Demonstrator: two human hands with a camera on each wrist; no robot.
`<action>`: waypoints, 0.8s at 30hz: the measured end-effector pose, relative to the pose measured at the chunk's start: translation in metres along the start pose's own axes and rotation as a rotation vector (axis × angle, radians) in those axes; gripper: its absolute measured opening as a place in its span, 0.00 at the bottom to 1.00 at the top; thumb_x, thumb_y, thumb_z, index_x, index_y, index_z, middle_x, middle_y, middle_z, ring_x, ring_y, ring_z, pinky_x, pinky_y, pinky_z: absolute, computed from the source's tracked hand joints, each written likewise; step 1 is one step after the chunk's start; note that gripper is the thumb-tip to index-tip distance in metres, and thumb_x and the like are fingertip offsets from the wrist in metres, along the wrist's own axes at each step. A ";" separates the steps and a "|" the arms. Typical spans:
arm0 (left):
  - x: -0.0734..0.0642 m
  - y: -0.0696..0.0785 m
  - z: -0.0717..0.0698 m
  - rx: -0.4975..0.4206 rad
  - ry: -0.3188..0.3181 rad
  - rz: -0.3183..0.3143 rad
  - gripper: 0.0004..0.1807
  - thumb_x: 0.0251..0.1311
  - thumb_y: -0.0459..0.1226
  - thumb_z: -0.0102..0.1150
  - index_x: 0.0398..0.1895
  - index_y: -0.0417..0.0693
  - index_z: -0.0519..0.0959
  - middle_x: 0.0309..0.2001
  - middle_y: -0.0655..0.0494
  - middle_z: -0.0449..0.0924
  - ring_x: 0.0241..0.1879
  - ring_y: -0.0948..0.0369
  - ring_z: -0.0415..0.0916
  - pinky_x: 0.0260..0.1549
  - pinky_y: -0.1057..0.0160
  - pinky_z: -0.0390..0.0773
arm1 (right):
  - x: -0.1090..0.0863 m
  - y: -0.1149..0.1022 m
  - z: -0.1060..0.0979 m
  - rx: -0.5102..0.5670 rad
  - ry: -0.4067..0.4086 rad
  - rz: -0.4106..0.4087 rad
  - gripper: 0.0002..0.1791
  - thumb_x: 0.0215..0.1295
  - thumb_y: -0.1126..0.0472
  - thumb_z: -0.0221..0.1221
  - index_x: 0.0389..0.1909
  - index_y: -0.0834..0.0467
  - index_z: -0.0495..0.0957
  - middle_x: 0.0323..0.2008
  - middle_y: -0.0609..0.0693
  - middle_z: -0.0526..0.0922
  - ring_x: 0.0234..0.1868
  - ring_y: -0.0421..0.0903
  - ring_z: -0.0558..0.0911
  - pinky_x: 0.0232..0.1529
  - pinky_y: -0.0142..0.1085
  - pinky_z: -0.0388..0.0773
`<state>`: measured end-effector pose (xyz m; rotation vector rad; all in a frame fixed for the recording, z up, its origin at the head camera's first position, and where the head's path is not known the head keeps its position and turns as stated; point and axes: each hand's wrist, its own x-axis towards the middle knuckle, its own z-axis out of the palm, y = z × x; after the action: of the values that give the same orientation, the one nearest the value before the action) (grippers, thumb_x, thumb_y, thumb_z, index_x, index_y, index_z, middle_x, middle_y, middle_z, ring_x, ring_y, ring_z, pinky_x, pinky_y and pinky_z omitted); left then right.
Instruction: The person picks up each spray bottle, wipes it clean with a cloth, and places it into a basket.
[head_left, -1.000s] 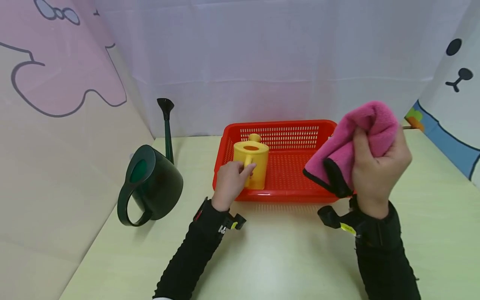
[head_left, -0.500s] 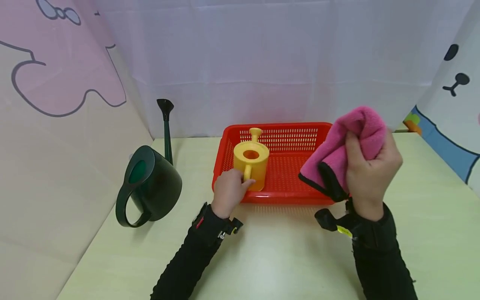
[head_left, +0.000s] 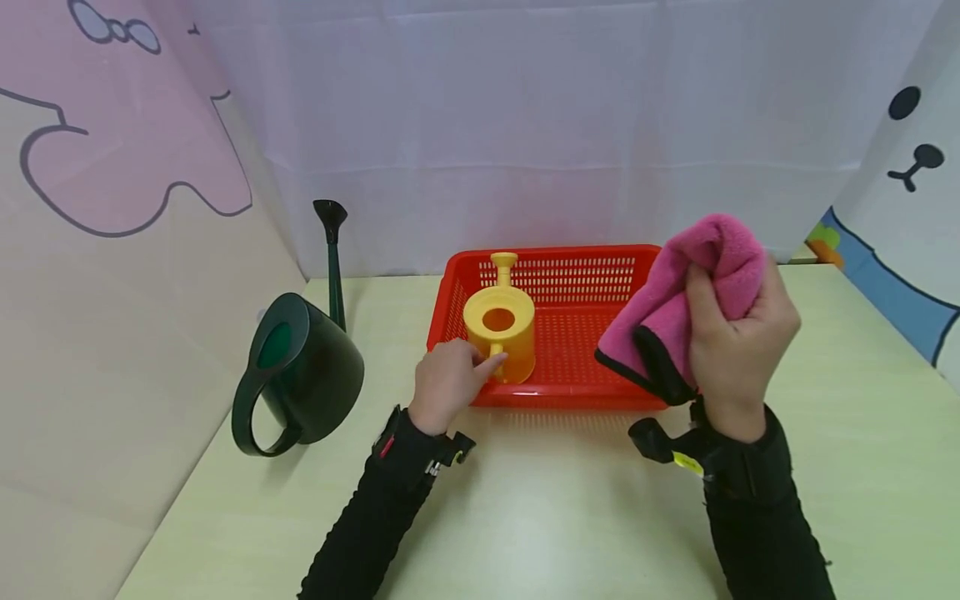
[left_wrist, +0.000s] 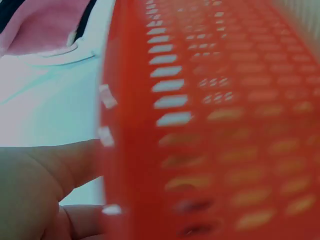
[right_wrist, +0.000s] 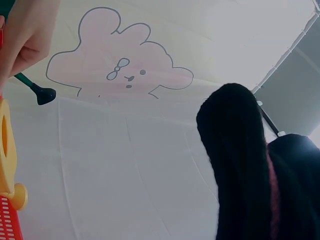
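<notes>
In the head view a small yellow watering can point(head_left: 519, 346) stands in the left part of a red plastic basket point(head_left: 588, 350), its spout pointing to the back. Its handle is pinched by my left hand point(head_left: 444, 382), which reaches over the basket's front rim. The basket wall point(left_wrist: 131, 125) hides the can's body from the left wrist view, apart from yellow patches through the holes. Raised at the basket's right front corner, my right hand point(head_left: 744, 354) grips a bunched pink cloth point(head_left: 651, 312). The cloth's black edging point(right_wrist: 237, 160) fills the right of the right wrist view.
A dark green watering can point(head_left: 326, 383) with a long upright spout stands on the table point(head_left: 547, 517), left of the basket. A white curtain point(head_left: 480, 108) hangs behind the table, and printed sheets line both sides.
The yellow can has tipped so that more of its top opening and spout show. My left hand has drifted slightly left. My right hand and the cloth have moved a little left and down.
</notes>
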<state>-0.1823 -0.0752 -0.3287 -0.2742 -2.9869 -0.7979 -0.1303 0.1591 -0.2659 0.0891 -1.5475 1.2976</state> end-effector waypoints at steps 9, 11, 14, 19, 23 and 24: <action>-0.026 -0.059 -0.095 -0.122 0.373 -0.181 0.24 0.59 0.49 0.55 0.51 0.40 0.76 0.50 0.43 0.78 0.49 0.46 0.72 0.49 0.50 0.69 | -0.001 -0.001 0.001 0.000 -0.006 0.007 0.08 0.54 0.65 0.59 0.35 0.51 0.79 0.27 0.36 0.76 0.26 0.36 0.70 0.27 0.27 0.65; -0.033 -0.084 -0.113 -0.119 0.416 -0.271 0.30 0.58 0.50 0.56 0.57 0.37 0.70 0.55 0.39 0.73 0.54 0.43 0.67 0.53 0.46 0.64 | -0.001 -0.001 0.002 0.004 -0.014 0.011 0.08 0.54 0.66 0.59 0.36 0.53 0.79 0.27 0.36 0.76 0.26 0.36 0.70 0.28 0.27 0.65; -0.043 -0.121 -0.130 -0.071 0.306 -0.430 0.39 0.58 0.52 0.55 0.62 0.32 0.60 0.59 0.32 0.65 0.56 0.39 0.62 0.51 0.43 0.64 | -0.002 -0.002 0.004 -0.005 -0.028 0.017 0.09 0.54 0.66 0.59 0.37 0.60 0.79 0.28 0.36 0.77 0.26 0.35 0.70 0.29 0.26 0.68; -0.052 -0.163 -0.141 0.018 0.028 -0.531 0.38 0.55 0.58 0.53 0.46 0.26 0.71 0.33 0.37 0.73 0.35 0.45 0.68 0.27 0.53 0.69 | -0.004 -0.002 0.006 -0.024 -0.037 0.008 0.11 0.54 0.68 0.58 0.38 0.70 0.77 0.27 0.34 0.76 0.27 0.34 0.70 0.30 0.24 0.67; -0.054 -0.172 -0.145 0.011 -0.086 -0.490 0.32 0.53 0.57 0.56 0.27 0.31 0.74 0.19 0.54 0.65 0.25 0.56 0.63 0.20 0.62 0.62 | -0.006 -0.002 0.005 -0.038 -0.039 0.003 0.12 0.54 0.68 0.58 0.38 0.73 0.76 0.27 0.32 0.76 0.27 0.33 0.69 0.30 0.24 0.66; -0.053 -0.172 -0.145 0.010 -0.101 -0.481 0.30 0.53 0.56 0.57 0.26 0.32 0.73 0.19 0.54 0.65 0.24 0.57 0.63 0.20 0.63 0.62 | -0.006 -0.002 0.005 -0.044 -0.038 0.002 0.13 0.54 0.68 0.58 0.38 0.73 0.76 0.27 0.32 0.75 0.27 0.32 0.69 0.30 0.23 0.66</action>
<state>-0.1620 -0.3027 -0.2919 0.4363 -3.1912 -0.8154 -0.1299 0.1512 -0.2684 0.0846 -1.6076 1.2691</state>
